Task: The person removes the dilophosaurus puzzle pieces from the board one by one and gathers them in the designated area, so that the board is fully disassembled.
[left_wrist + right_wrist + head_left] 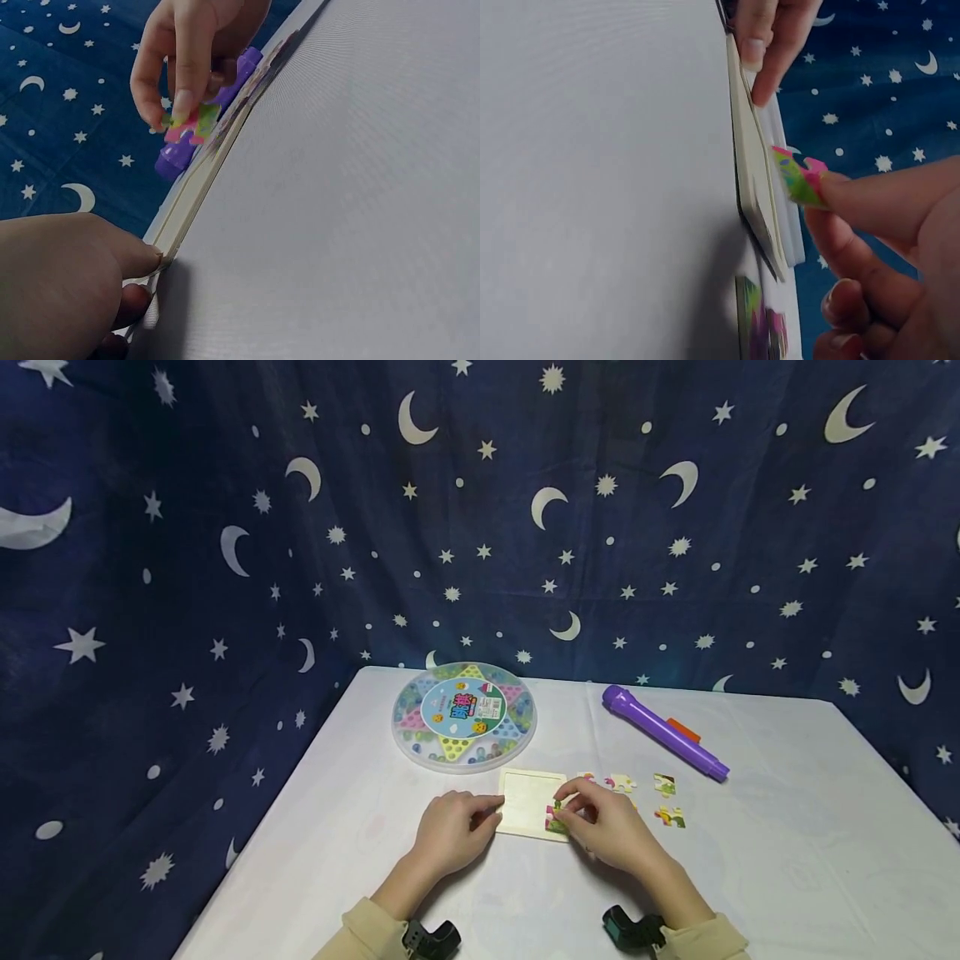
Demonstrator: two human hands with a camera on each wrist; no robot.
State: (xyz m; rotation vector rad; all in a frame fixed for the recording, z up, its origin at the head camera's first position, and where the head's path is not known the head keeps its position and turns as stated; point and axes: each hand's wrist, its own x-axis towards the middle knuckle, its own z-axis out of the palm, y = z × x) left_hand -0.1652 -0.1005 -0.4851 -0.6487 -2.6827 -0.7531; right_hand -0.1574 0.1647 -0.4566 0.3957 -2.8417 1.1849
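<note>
A shallow wooden puzzle tray (521, 806) lies on the white table in front of me. My left hand (455, 832) touches its left edge with index finger and thumb, the other fingers tucked beneath the palm. Between the thumb and fingertips of my right hand (611, 827) is a pink and green jigsaw piece (801, 178), pinched at its edge. The piece is tilted and held just above the right part of the tray, apart from it in both wrist views. Further jigsaw pieces (670, 817) lie right of the tray, some partly hidden behind the right hand.
Behind the tray lies a round, clear-lidded board game (464, 717) with coloured marbles. A purple toy microphone (663, 732) rests at the back right, beside a small orange part (684, 729). A dark blue star-and-moon cloth (510, 527) hangs behind and left of the table.
</note>
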